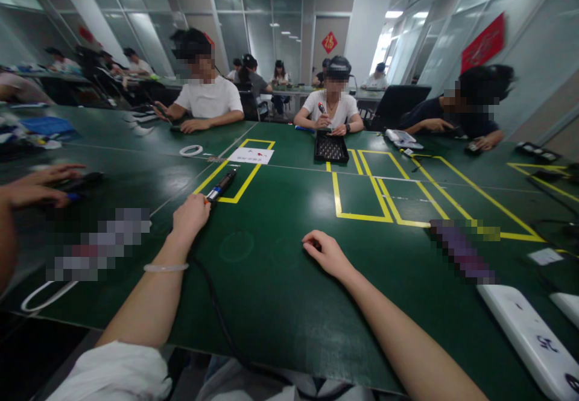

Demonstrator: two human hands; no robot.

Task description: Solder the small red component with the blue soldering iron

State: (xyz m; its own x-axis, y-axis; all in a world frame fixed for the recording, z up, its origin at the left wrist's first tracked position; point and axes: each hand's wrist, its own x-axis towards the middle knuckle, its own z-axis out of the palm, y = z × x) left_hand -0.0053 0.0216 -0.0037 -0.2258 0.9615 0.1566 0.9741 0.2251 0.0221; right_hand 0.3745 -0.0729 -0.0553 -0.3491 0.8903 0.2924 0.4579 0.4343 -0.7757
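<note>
My left hand (pixel 190 215) lies on the green table (pixel 271 268) with its fingers closed on the near end of a black electric screwdriver (pixel 221 185), which lies pointing away across a yellow taped box. A black cable (pixel 217 304) runs from there back toward me. My right hand (pixel 326 251) rests on the table to the right, fingers loosely curled in, nothing visible in them. A thin bracelet (pixel 165 266) circles my left wrist.
A white paper sheet (pixel 251 155) and a black parts tray (pixel 331 147) lie farther out. Yellow tape outlines (pixel 362 196) mark the table. White power strips (pixel 527 328) sit at the right. A neighbour's hand (pixel 38 185) is at the left. Three people sit opposite.
</note>
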